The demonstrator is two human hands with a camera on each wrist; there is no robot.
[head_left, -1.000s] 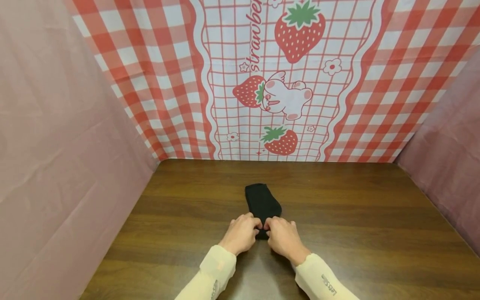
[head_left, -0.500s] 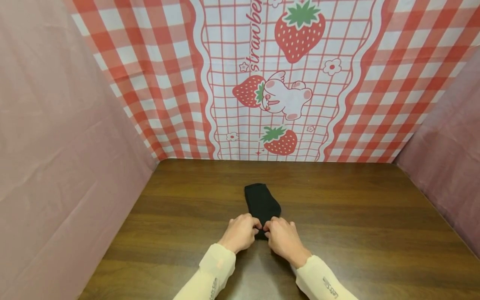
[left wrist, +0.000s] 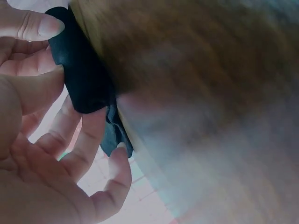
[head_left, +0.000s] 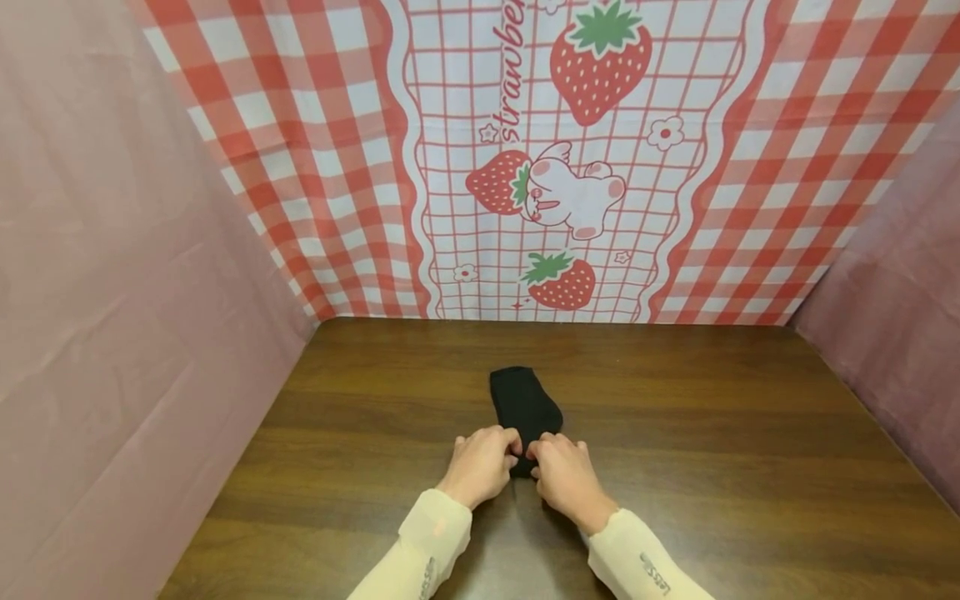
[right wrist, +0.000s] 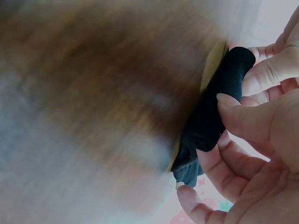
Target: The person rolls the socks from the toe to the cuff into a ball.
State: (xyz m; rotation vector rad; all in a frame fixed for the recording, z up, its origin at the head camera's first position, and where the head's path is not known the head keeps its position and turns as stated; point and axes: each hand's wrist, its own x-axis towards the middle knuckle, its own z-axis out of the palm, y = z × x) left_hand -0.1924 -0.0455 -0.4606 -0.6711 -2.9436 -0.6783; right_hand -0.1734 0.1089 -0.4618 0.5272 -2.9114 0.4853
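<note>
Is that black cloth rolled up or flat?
Partly rolled: the black cloth makes a roll at the left hand and right hand; its far part lies flat on the table.

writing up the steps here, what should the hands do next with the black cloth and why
Probably roll the black cloth a turn forward, toward its far end: the left hand and right hand both grip its rolled near end, while its far part lies flat on the table, leaving length to take up.

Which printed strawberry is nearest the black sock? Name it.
The lowest strawberry, just above the wooden tabletop; the middle strawberry and top strawberry are higher on the gingham cloth, farther from the black sock.
</note>
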